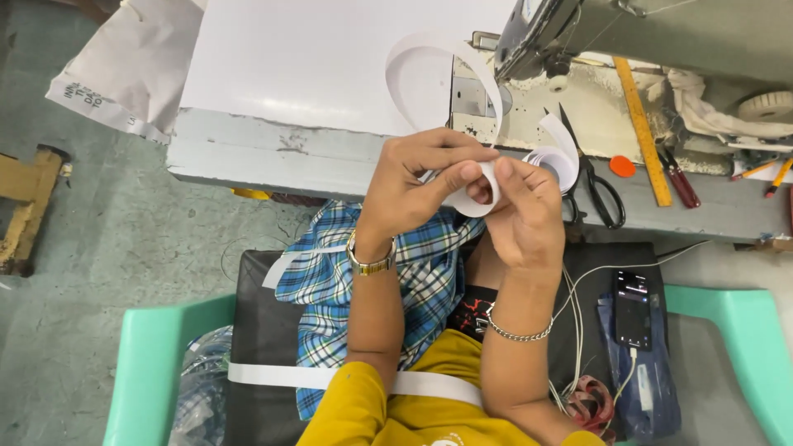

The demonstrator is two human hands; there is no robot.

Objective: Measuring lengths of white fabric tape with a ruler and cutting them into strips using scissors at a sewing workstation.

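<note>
A black phone (633, 309) with a dark screen lies on the seat, right of the lap

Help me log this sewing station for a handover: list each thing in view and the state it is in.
left hand: pinching the white strip
right hand: gripping the same strip
white strip: looped above the hands, partly rolled
scissors: shut, flat on the table
phone: screen dark, cable plugged in
yellow ruler: flat on the table

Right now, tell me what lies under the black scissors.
The black scissors lie on the grey table edge. The right hand and white strip roll cover the handles' left side.
</note>
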